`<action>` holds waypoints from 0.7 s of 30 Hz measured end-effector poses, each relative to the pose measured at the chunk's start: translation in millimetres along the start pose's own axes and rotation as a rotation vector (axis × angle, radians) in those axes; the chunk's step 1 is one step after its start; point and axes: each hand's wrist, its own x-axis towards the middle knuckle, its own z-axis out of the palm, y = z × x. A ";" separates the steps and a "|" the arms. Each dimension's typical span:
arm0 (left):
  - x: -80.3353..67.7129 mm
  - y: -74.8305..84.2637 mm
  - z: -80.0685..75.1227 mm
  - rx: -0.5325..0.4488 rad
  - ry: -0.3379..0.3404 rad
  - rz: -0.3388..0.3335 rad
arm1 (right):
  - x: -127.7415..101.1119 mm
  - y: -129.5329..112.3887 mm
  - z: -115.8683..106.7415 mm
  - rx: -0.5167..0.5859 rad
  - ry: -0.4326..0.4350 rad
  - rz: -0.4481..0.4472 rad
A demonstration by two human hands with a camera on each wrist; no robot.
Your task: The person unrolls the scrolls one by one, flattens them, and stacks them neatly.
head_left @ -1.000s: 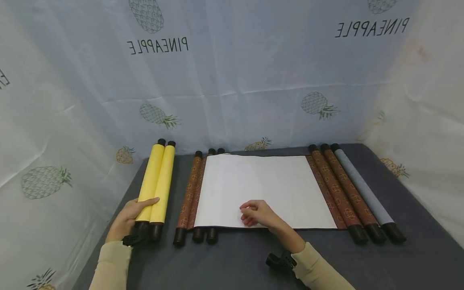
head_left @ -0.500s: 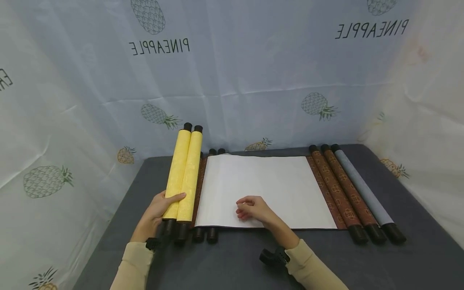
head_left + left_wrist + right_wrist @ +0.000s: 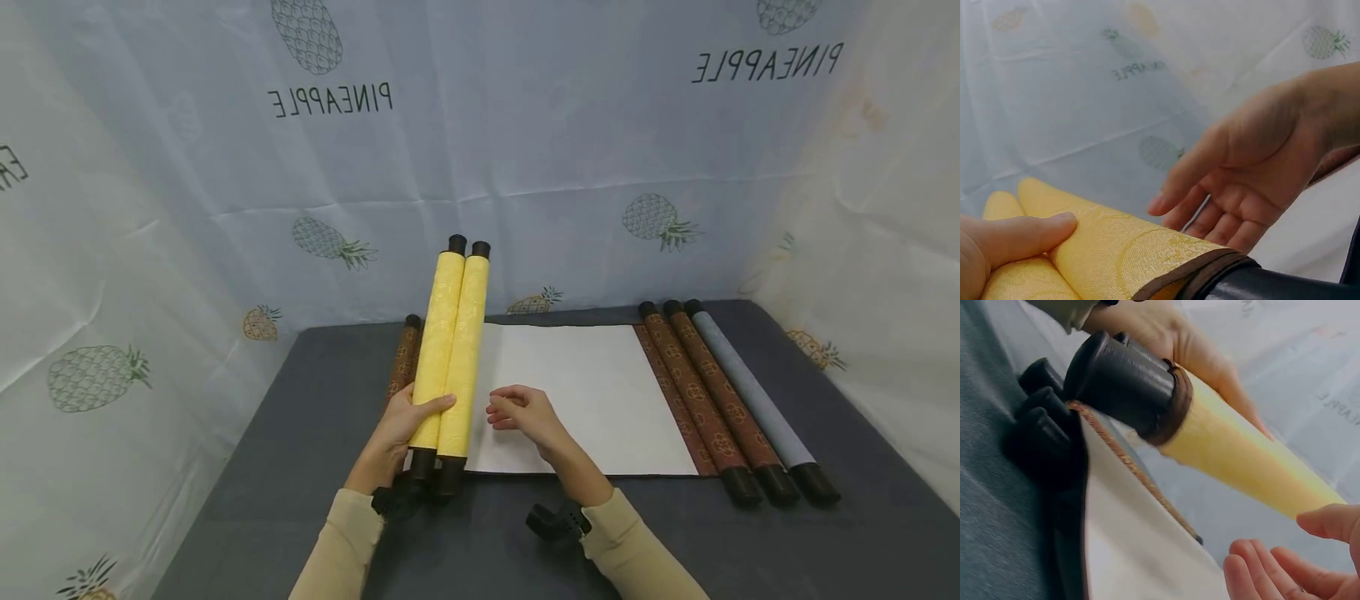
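My left hand [image 3: 393, 429] grips a yellow rolled scroll [image 3: 460, 350] near its lower end, thumb across the front. The scroll is wound on two rollers side by side with black end knobs, and is tilted up over an unrolled white scroll [image 3: 570, 392]. In the right wrist view the yellow scroll [image 3: 1235, 450] stands clear above the white sheet. My right hand [image 3: 528, 412] hovers just right of it, fingers loosely curled, holding nothing. The left wrist view shows that right hand [image 3: 1254, 169] behind the yellow fabric, palm facing it.
Brown patterned rollers [image 3: 693, 392] and a grey roller [image 3: 750, 379] lie along the white sheet's right side. Another brown patterned roller [image 3: 405, 358] shows at its left, partly covered. Dark cloth covers the table [image 3: 322, 400]; a pineapple-print curtain [image 3: 525, 125] encloses the back and sides.
My left hand has lifted the yellow scroll off the table's left side and carried it right, over the white scroll. The right hand has shifted slightly away from the table's front edge.
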 end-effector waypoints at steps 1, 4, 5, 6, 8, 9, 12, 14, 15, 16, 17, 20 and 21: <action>1.1 0.8 7.0 -0.012 0.000 0.008 | 0.0 -1.9 -1.4 -0.001 0.020 -0.005; 3.0 4.3 26.0 -0.042 -0.015 0.033 | -0.5 -7.3 -7.5 0.010 0.070 -0.020; 3.5 5.7 31.8 -0.051 -0.022 0.044 | -1.0 -9.4 -10.3 0.015 0.087 -0.029; 4.4 7.1 37.5 -0.059 -0.030 0.055 | -1.5 -11.8 -13.2 0.025 0.105 -0.037; 5.2 9.5 47.6 -0.082 -0.043 0.072 | -2.5 -15.9 -18.4 0.034 0.136 -0.048; 5.6 10.6 52.7 -0.094 -0.046 0.078 | -2.9 -17.9 -20.9 0.033 0.152 -0.053; 7.4 13.5 68.1 -0.121 -0.049 0.095 | -3.7 -22.1 -28.4 0.008 0.191 -0.057; 8.9 14.3 77.8 -0.131 -0.047 0.108 | -3.4 -23.2 -32.5 -0.014 0.211 -0.054; 9.9 14.3 82.3 -0.135 -0.044 0.113 | -2.8 -23.3 -34.1 -0.015 0.221 -0.050; 10.5 14.1 86.5 -0.133 -0.039 0.117 | -2.2 -23.2 -35.5 -0.014 0.228 -0.045; 11.1 13.5 90.2 -0.131 -0.034 0.123 | -1.6 -23.0 -36.7 -0.007 0.234 -0.040; 11.9 10.5 98.6 -0.120 -0.027 0.139 | -1.4 -22.4 -39.2 0.019 0.244 -0.019; 11.9 9.5 100.5 -0.120 -0.025 0.137 | -1.2 -22.0 -39.6 0.029 0.243 -0.012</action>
